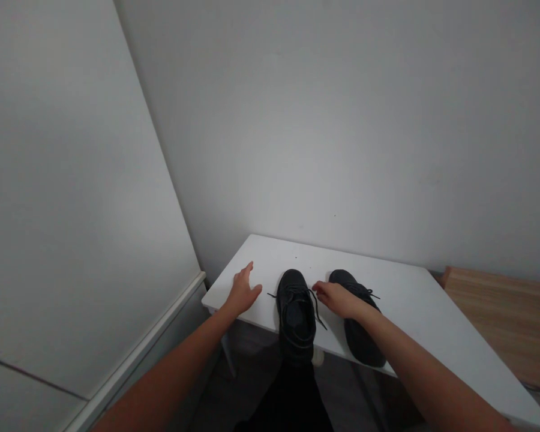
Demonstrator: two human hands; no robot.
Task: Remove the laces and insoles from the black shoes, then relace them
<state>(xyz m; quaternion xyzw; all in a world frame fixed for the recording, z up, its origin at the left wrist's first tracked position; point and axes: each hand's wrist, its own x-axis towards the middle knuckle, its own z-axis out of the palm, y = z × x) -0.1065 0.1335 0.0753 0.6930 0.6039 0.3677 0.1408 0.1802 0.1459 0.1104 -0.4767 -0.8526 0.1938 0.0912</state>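
A black lace-up shoe [292,282] rests on the white table [387,282], its toe toward the wall and its heel end at the near edge. Its loosened laces trail out on both sides. Left of it, my left hand [243,292] hovers with thumb and fingers spread, holding nothing. My right hand [335,298] is between this shoe and a second black shoe [362,339]. Its fingers are curled together beside the right-hand lace [317,312]; whether they pinch it is too small to tell. My right wrist and forearm partly cover the second shoe, whose lace sticks out to the right.
A pale wall [324,132] stands behind the table, and a white panel [72,180] with a ledge rises at the left. A wood-grain board [504,324] lies at the right. Below the near edge are dark trousers [292,396] and a dark floor.
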